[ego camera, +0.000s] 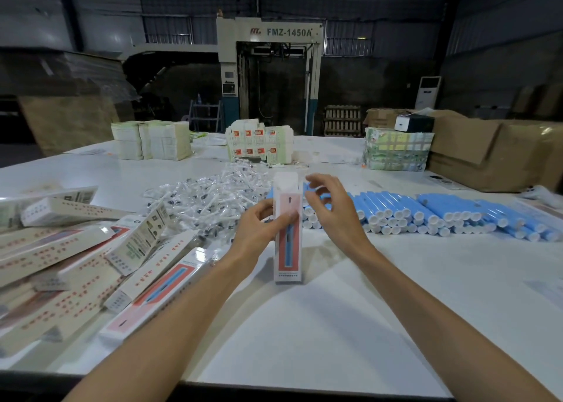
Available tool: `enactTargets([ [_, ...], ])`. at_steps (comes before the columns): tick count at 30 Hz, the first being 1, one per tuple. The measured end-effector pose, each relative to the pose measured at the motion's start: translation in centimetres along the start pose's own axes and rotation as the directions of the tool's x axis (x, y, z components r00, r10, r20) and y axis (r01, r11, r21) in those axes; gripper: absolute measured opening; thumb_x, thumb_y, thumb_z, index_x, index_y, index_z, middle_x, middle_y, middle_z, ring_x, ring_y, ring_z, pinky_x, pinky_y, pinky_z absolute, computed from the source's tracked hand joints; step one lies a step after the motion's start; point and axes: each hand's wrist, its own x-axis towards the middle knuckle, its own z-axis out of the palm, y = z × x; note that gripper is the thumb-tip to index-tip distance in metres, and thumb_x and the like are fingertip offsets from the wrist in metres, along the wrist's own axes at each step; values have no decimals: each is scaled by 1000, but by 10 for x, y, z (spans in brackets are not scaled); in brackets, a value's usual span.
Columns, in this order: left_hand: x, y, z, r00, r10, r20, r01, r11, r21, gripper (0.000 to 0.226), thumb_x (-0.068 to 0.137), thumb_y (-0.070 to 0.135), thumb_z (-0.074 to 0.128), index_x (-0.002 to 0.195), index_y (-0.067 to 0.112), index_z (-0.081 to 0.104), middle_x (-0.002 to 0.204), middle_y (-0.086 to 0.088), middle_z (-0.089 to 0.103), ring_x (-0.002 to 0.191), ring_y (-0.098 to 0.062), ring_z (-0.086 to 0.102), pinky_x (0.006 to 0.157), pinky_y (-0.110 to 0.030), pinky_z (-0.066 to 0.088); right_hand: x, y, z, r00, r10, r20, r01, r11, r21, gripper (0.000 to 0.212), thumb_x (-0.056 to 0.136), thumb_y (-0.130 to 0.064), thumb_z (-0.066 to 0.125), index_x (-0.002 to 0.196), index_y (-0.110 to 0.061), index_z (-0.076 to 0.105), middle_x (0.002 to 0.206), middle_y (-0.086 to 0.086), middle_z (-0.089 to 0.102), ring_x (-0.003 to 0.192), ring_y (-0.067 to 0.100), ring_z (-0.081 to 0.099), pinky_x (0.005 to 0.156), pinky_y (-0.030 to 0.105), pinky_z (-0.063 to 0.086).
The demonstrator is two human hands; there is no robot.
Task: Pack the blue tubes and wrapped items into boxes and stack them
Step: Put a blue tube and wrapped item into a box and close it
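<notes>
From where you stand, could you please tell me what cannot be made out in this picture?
1. Head view: contents of the upright box, hidden by its walls and the left hand.
2. Head view: blue tubes behind the right hand, count hidden.
3. Head view: print on the piled boxes, blurred and too small.

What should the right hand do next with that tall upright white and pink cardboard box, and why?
Probably reach the right hand for one blue plastic tube and slide it in. The left hand holds the tall white and pink cardboard box upright, its top flap stands open, and the right hand looks empty. The box's inside is hidden.
</notes>
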Motion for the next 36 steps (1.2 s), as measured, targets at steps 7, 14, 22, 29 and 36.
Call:
enactTargets([
  [7,-6,2,-2,994,110,6,-109,991,-80,84,80,44,96,146,58,45,115,11,80,109,-1,74,76,-21,63,-22,15,13,990,70,125,-91,981,169,42,107,-31,61,148,-34,52,126,-8,72,117,10,68,99,31,56],
  [14,-6,3,-1,978,185,95,-189,981,35,71,90,51,85,149,58,47,134,18,71,121,3,67,82,-23,62,-20,18,8,986,63,152,-95,971,217,46,107,-36,60,150,-48,50,123,-6,69,116,13,67,100,31,57],
  [22,-7,6,4,970,197,146,-203,979,33,55,94,42,83,143,47,58,123,11,76,116,-4,71,85,-29,64,-13,21,2,983,57,176,-94,974,208,30,103,-19,61,131,-29,60,110,-2,73,104,20,70,93,38,59],
  [29,-8,10,-3,973,212,94,-222,969,112,55,84,46,90,132,52,65,113,21,75,99,-12,78,77,-19,60,-11,25,-1,966,77,249,-120,979,164,34,91,-46,63,123,-35,61,112,-4,75,109,19,70,99,48,57],
  [36,-9,6,-2,977,178,114,-191,975,111,46,85,46,91,126,41,71,114,13,77,91,-21,81,75,-23,63,-13,28,-8,964,30,264,-83,978,191,19,100,-44,60,114,-32,65,99,-2,73,89,20,69,80,32,55],
])
